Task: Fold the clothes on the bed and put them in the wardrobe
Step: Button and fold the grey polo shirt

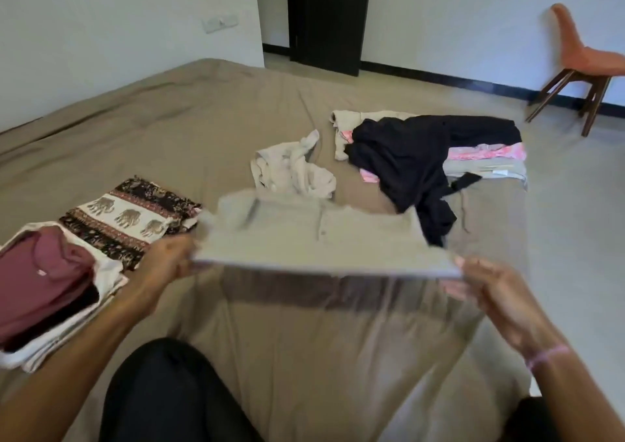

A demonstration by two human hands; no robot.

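Your left hand (166, 259) and right hand (495, 289) each pinch one end of the grey shirt (321, 238), held above the bed (169, 130).

The bed (152, 130) bears a folded pile (44, 282) and elephant-print cloth (132, 218) at left — pale garment (294, 171), dark heap (406, 157) beyond.

Both forearms are bare for as much of them as shows. A thin pink band (548, 356) of blurred, thread-like strands circles the right wrist, just behind the right hand (490, 289). The legs are in plain black cloth with a faint sheen. The left leg (159, 394) is a broad rounded shape at the bed's near edge, the right leg (529, 419) a smaller black patch near its right corner.
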